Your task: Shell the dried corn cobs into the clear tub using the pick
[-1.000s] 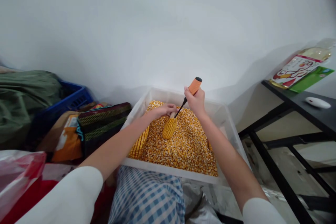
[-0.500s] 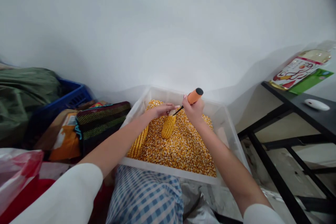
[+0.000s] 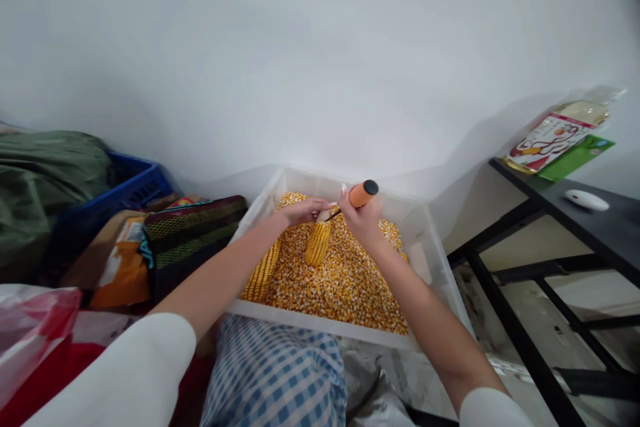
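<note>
My left hand (image 3: 306, 211) grips the upper end of a yellow corn cob (image 3: 318, 244), whose lower end rests on loose kernels. Wrapped round the orange handle of a screwdriver (image 3: 362, 194) is my right hand (image 3: 364, 219). The tool's dark shaft slants down to the left and meets the cob near its top. Both hands are over a whitish plastic bin (image 3: 320, 324) holding a heap of corn kernels (image 3: 345, 283). Another corn cob (image 3: 262, 273) leans inside the bin at the left, partly covered by my left forearm.
A blue crate (image 3: 145, 180) with green cloth (image 3: 55, 180) stands at the left, near a mesh bag (image 3: 197, 233). On the right, a black shelf (image 3: 620, 227) carries an oil bottle (image 3: 550, 140) and a white mouse-like object (image 3: 587, 200). A white wall (image 3: 320, 60) rises behind the bin.
My right hand and the screwdriver have shifted a little left and down, with the shaft still at the cob's top. The cob has moved slightly left, and the view has turned slightly right.
</note>
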Demonstrator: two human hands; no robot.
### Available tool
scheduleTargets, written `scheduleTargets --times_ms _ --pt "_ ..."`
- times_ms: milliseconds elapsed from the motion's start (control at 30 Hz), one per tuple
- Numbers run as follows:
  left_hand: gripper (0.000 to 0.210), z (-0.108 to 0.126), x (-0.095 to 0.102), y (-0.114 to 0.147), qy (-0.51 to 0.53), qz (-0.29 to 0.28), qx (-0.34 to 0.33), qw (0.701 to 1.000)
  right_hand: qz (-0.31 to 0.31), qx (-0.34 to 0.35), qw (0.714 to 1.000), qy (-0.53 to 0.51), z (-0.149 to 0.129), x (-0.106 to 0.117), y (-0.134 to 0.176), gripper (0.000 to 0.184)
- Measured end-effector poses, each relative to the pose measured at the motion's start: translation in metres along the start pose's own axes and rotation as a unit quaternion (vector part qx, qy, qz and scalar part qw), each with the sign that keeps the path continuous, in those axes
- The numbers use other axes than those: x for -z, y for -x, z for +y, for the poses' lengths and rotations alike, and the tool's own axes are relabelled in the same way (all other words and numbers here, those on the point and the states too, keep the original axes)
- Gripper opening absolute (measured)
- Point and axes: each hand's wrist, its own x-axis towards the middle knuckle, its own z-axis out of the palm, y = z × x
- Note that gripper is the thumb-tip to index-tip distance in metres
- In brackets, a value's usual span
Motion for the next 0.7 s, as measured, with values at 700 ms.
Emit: scheduleTargets --times_ms 700 --pt "0.022 -0.002 0.000 -0.004 0.014 0.023 0.008 1.000 -0.040 -0.028 0.999 -0.023 0.008 -0.011 -0.007 0.031"
